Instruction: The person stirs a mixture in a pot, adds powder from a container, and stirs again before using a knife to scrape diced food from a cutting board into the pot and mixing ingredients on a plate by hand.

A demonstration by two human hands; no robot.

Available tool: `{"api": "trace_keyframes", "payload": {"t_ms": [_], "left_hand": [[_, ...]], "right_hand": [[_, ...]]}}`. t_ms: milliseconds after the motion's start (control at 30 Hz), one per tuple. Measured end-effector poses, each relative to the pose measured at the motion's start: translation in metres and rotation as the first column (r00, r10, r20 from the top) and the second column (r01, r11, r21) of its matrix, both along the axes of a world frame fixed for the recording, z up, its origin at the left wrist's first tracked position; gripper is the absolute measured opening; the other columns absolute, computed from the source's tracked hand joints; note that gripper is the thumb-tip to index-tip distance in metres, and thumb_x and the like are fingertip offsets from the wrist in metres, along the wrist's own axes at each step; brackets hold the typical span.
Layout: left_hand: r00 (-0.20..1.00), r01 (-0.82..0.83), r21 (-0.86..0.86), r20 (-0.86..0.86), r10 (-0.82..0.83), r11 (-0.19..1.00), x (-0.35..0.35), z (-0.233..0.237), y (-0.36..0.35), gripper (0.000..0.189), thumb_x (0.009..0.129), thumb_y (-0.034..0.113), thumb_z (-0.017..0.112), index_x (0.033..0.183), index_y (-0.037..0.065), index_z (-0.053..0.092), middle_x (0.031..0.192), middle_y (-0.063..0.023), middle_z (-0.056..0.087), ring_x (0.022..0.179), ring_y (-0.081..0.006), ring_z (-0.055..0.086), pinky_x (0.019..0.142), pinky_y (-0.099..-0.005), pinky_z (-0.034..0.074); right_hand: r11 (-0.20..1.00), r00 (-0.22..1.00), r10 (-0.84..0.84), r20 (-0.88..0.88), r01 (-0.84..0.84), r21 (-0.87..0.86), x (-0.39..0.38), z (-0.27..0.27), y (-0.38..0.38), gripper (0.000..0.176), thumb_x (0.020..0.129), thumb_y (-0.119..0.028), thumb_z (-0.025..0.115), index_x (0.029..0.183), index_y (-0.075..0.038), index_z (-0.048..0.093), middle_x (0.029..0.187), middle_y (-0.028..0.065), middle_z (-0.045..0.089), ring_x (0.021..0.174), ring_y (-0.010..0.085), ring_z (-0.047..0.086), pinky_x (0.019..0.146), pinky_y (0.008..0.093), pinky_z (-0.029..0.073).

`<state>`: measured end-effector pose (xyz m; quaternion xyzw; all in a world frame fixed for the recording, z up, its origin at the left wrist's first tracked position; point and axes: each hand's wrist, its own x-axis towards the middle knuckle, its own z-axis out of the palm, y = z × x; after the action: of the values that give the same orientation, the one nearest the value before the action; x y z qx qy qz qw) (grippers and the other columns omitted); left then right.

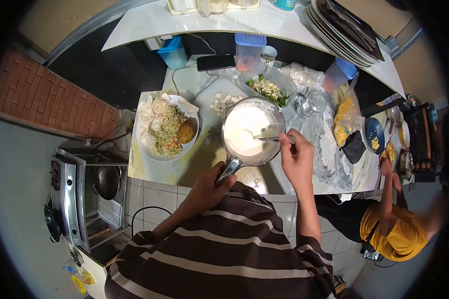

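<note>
My left hand (208,185) is wrapped round the handle (228,171) of a metal saucepan (278,160), which sits over the counter's front half. Inside the pan is a smooth, creamy white mixture (242,127). In my right hand (298,155), at the pan's right rim, is a slim metal spoon (268,139) whose lower end disappears into the mixture. Left of the pan stands a white plate (194,107) heaped with chopped greenish filling, pale torn pieces and a browned round piece (187,130). Small white cubes (222,103) lie on a cutting board (203,101) behind the pan.
Behind the pan stands a clear tub (289,89) of chopped greens. A glass (313,103), a bag of yellow food (346,119) and lidded containers (249,52) are farther round. Stacked plates (329,40) occupy the shelf. Another person (391,226) works beside a blue pan (374,133) at right.
</note>
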<state>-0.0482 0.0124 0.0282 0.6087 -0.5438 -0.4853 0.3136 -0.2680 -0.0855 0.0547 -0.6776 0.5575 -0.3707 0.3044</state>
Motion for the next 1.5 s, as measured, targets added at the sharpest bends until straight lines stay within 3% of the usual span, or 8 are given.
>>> {"api": "trace_keyframes", "payload": {"t_ms": [233, 533, 833, 1000, 1167, 1367, 1433, 1500], "left_hand": [[0.998, 0.056, 0.073, 0.015, -0.057, 0.996, -0.001, -0.015, 0.006, 0.03, 0.095, 0.025, 0.064, 0.113, 0.002, 0.058, 0.074, -0.0046, 0.058, 0.063, -0.0134, 0.053, 0.061, -0.0321, 0.045], [1.0, -0.005, -0.012, -0.012, 0.005, 1.0, -0.012, -0.011, 0.013, 0.027, 0.095, 0.024, 0.063, 0.095, -0.002, 0.055, 0.066, -0.016, 0.053, 0.058, -0.0225, 0.047, 0.058, -0.039, 0.04], [1.0, -0.003, 0.016, -0.016, 0.004, 1.0, -0.034, -0.015, 0.024, 0.03, 0.095, 0.026, 0.065, 0.098, -0.003, 0.056, 0.064, -0.0144, 0.057, 0.056, -0.0191, 0.053, 0.057, -0.0369, 0.043], [0.997, -0.012, 0.179, -0.072, 0.026, 0.984, -0.055, -0.01, 0.026, 0.029, 0.095, 0.027, 0.065, 0.1, -0.001, 0.057, 0.065, -0.0074, 0.059, 0.056, -0.0132, 0.057, 0.054, -0.032, 0.045], [0.993, 0.013, 0.323, -0.117, 0.026, 0.946, -0.084, -0.04, 0.019, 0.027, 0.093, 0.027, 0.067, 0.1, 0.002, 0.057, 0.065, -0.0024, 0.058, 0.056, -0.0096, 0.055, 0.05, -0.0285, 0.043], [0.991, 0.042, 0.283, -0.13, -0.005, 0.958, -0.117, -0.094, 0.0, 0.03, 0.089, 0.027, 0.069, 0.102, 0.003, 0.056, 0.065, -0.0007, 0.056, 0.049, -0.0088, 0.051, 0.044, -0.0271, 0.042], [0.984, 0.056, 0.333, -0.177, 0.004, 0.941, -0.126, -0.11, -0.005, 0.033, 0.089, 0.027, 0.069, 0.107, 0.003, 0.057, 0.066, -0.0009, 0.056, 0.046, -0.0085, 0.05, 0.042, -0.0269, 0.042], [0.982, 0.068, 0.35, -0.186, -0.001, 0.934, -0.133, -0.124, -0.011, 0.036, 0.089, 0.027, 0.069, 0.112, 0.003, 0.057, 0.066, -0.0008, 0.056, 0.047, -0.0083, 0.05, 0.042, -0.0268, 0.042]], "right_hand": [[0.904, 0.949, 0.295, -0.114, -0.316, -0.288, 0.011, 0.009, 0.016, 0.012, 0.09, -0.004, 0.064, 0.101, 0.001, 0.065, 0.091, 0.0158, 0.065, 0.083, 0.0352, 0.063, 0.075, 0.0422, 0.052], [0.888, 0.987, 0.112, -0.119, -0.153, -0.434, -0.018, -0.003, 0.018, 0.005, 0.089, 0.004, 0.059, 0.094, 0.005, 0.06, 0.088, 0.0179, 0.063, 0.081, 0.0372, 0.06, 0.073, 0.04, 0.05], [0.989, 0.967, 0.011, 0.253, 0.027, -0.144, -0.019, -0.032, 0.048, 0.017, 0.101, -0.009, 0.049, 0.097, 0.003, 0.06, 0.076, 0.0153, 0.063, 0.064, 0.025, 0.063, 0.063, 0.0337, 0.049], [0.994, 0.988, -0.055, 0.144, 0.068, -0.09, -0.053, -0.035, 0.04, 0.019, 0.102, -0.015, 0.053, 0.101, 0.002, 0.062, 0.076, 0.0092, 0.064, 0.064, 0.0118, 0.058, 0.059, 0.0275, 0.044], [0.986, 0.986, -0.159, 0.051, 0.162, -0.051, -0.097, -0.076, 0.041, 0.032, 0.097, -0.024, 0.062, 0.12, -0.002, 0.059, 0.087, 0.0132, 0.063, 0.073, 0.022, 0.062, 0.065, 0.0345, 0.049], [0.895, 0.772, -0.416, 0.482, 0.253, 0.368, -0.151, -0.14, 0.051, 0.043, 0.104, -0.027, 0.05, 0.141, -0.006, 0.044, 0.1, 0.0041, 0.054, 0.076, 0.0116, 0.053, 0.066, 0.0253, 0.045], [0.855, 0.767, -0.452, 0.456, 0.226, 0.466, -0.162, -0.165, 0.053, 0.047, 0.105, -0.03, 0.048, 0.144, -0.005, 0.042, 0.103, 0.0069, 0.056, 0.085, 0.0143, 0.055, 0.078, 0.0282, 0.047], [0.971, 0.971, -0.237, 0.005, 0.237, 0.041, -0.167, -0.195, 0.052, 0.046, 0.103, -0.026, 0.047, 0.143, -0.003, 0.042, 0.112, 0.0167, 0.057, 0.099, 0.026, 0.057, 0.086, 0.0323, 0.045]]}}
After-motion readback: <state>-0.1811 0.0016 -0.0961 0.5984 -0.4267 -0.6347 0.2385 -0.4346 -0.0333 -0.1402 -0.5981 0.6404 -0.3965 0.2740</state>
